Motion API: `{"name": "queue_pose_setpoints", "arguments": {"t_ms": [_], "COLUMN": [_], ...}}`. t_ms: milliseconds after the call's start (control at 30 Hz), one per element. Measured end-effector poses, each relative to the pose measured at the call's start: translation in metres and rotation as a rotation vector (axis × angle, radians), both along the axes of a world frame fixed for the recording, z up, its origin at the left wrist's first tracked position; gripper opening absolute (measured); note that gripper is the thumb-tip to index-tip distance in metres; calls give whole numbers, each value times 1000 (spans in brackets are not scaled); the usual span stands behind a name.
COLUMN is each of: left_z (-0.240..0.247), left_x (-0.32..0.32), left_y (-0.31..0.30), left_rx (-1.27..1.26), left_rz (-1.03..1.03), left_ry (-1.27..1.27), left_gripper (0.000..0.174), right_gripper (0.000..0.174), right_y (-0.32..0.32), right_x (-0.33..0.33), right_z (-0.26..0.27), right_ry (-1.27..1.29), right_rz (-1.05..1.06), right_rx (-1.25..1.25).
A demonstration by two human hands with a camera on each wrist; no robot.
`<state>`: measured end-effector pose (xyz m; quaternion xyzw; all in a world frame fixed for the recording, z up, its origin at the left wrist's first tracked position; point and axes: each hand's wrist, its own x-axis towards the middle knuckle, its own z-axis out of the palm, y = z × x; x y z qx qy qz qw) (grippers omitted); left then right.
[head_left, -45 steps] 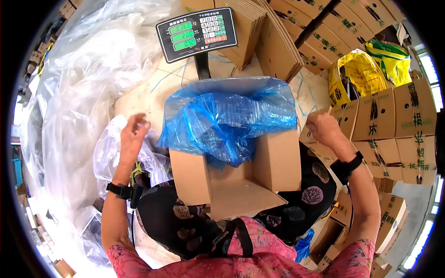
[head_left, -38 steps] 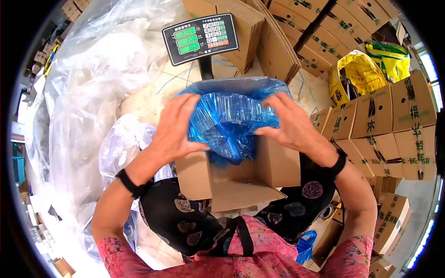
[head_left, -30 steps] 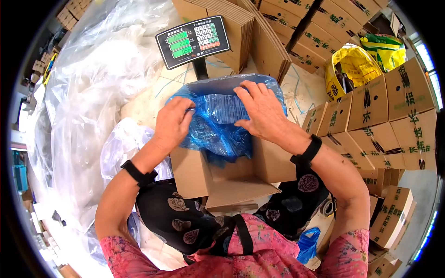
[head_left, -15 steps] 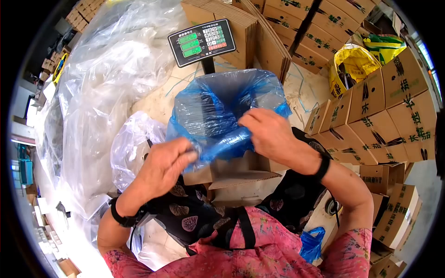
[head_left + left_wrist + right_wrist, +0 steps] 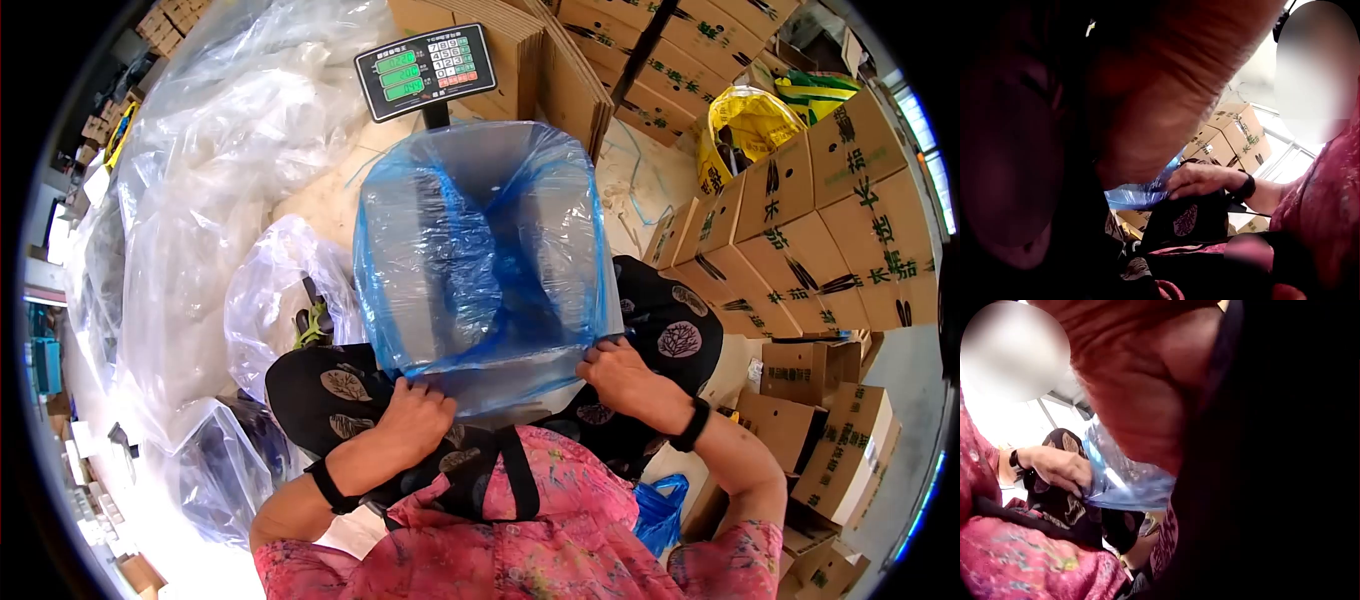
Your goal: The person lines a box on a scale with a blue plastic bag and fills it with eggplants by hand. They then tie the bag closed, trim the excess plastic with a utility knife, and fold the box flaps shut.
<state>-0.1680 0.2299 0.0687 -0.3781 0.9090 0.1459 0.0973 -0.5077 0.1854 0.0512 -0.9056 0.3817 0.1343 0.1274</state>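
Observation:
Blue plastic film (image 5: 480, 270) lines a cardboard box between the knees and is draped over its walls and near flap. At the near left corner, the left hand (image 5: 415, 420) grips the film's edge with curled fingers. The right hand (image 5: 628, 378) pinches the edge at the near right corner. In the left wrist view, the right hand (image 5: 1200, 180) holds the blue film (image 5: 1138, 197) from the side. The right wrist view shows the left hand (image 5: 1060, 467) with its fingers at the film (image 5: 1129, 484).
A scale display (image 5: 425, 72) stands behind the box, beside flattened cartons (image 5: 570, 75). Clear plastic sheeting (image 5: 190, 200) and a clear bag (image 5: 285, 290) lie at left. Printed cartons (image 5: 780, 245) are stacked at right, near a yellow bag (image 5: 745, 125); a blue bag (image 5: 660, 510) lies lower right.
The film was bunched inside the box and is now spread over its walls and near flap. Both hands have moved toward the body, pulling the film's near edge with them.

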Motion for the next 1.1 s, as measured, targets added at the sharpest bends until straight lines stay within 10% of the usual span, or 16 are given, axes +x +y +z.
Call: {"name": "queue_pose_setpoints", "arguments": {"t_ms": [233, 467, 800, 1100], "left_z": [45, 120, 77, 7], "left_x": [24, 45, 132, 95], "left_y": [-12, -65, -159, -188], "left_rx": [270, 215, 586, 722], "left_rz": [123, 258, 536, 776], "left_ry": [313, 465, 353, 656], "left_gripper": [27, 33, 45, 59], "right_gripper": [16, 20, 15, 52], "right_y": [-10, -41, -84, -124], "right_x": [14, 3, -19, 24], "right_z": [33, 78, 74, 63], "right_ry": [97, -307, 246, 181], "right_rz": [-179, -601, -597, -517], "right_rx": [243, -106, -267, -106]}}
